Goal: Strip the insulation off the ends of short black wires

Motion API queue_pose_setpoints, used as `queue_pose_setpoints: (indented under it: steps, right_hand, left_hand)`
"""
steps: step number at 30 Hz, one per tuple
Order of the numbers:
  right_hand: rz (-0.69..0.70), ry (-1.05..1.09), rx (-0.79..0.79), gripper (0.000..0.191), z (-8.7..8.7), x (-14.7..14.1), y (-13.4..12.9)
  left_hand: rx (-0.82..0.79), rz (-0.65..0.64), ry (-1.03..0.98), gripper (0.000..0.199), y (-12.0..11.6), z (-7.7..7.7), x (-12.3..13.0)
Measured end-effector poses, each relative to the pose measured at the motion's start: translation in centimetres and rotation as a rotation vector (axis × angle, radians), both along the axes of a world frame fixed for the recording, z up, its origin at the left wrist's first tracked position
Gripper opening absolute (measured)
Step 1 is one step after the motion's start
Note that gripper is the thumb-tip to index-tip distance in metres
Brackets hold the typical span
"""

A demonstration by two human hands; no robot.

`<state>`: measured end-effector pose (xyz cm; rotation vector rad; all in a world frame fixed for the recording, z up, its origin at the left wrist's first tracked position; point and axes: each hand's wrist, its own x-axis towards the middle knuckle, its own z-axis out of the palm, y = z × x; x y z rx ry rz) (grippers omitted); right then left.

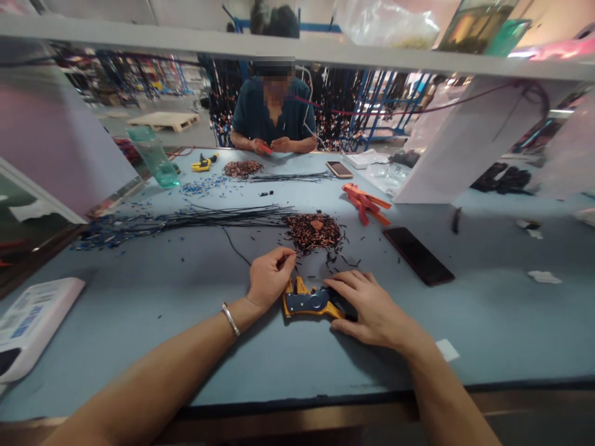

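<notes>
My left hand is closed in a pinch on a thin black wire, which trails off behind it to the far left. The tip between thumb and forefinger is too small to make out well. A wire stripper with a blue-grey body and yellow jaws lies on its side on the table, just right of those fingers. Around its dark handles sits my right hand, thumb on the near side and fingers on the far side. Just beyond both hands is a heap of short copper-and-black wire pieces.
A bundle of black wires stretches left of the heap. To the right lie a black phone and red-orange pliers. A white device stands at left. Opposite, a person holds a red tool; a shelf crosses above.
</notes>
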<state>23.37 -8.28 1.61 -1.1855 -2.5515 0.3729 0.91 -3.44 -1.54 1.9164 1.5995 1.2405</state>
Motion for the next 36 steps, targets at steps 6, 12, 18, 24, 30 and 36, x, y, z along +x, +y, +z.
queue_pose_setpoints:
  steps: [6, 12, 18, 24, 30, 36]
  right_hand:
    - [-0.047, 0.021, -0.011, 0.046, -0.4, -0.9, -0.2]
    - [-0.305, 0.470, -0.305, 0.039, 0.0, 0.2, -0.1]
    - [-0.224, 1.325, -1.022, 0.043, -0.4, 0.6, -0.1]
    - [-0.064, 1.436, -1.225, 0.043, -1.2, -0.6, -0.4]
    - [-0.116, 1.314, -1.172, 0.041, -0.9, -1.0, -0.7]
    - [-0.144, 1.225, -1.091, 0.035, -0.6, -1.6, -0.9]
  left_hand:
    - [-0.019, 0.003, -0.040, 0.019, 0.2, -0.1, 0.0]
    - [-0.053, 0.014, -0.123, 0.020, 0.2, 0.3, 0.1]
    - [-0.025, 0.023, -0.163, 0.018, 0.1, 0.4, 0.3]
    - [-0.005, 0.003, -0.104, 0.018, -0.3, 0.3, 0.5]
    - [0.005, -0.054, -0.037, 0.019, -1.0, 0.2, 0.9]
    - [0.062, -0.156, -0.082, 0.019, -1.9, 0.5, 1.4]
